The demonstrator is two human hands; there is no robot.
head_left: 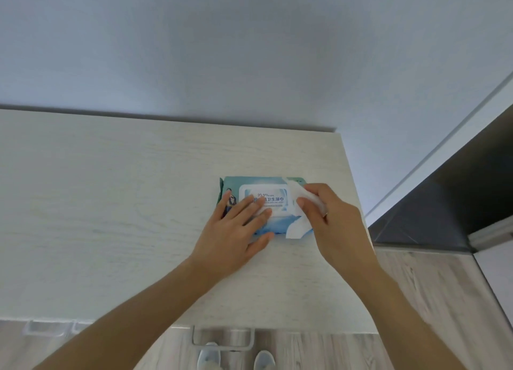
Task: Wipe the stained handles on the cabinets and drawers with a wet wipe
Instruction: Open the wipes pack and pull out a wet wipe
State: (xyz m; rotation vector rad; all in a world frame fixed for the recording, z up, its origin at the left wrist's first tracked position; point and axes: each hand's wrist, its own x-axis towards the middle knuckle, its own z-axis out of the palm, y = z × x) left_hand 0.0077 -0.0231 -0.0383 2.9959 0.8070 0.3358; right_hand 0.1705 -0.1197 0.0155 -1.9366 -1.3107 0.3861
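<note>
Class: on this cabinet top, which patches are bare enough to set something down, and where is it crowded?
Bare: the whole stretch left of the pack, from wall to front edge, and the strip behind the pack. Crowded: the right end, where left hand and right hand, gripping a wipe, cover it.

One pack of wet wipes (263, 203) lies near the right edge of the one pale wooden cabinet top (111, 217). One white wipe (298, 225) sticks out. Two hands: left hand (236, 231), right hand (330, 219). Two handles (222, 339) show at the front edge. Two shoes (209, 355) stand below.
</note>
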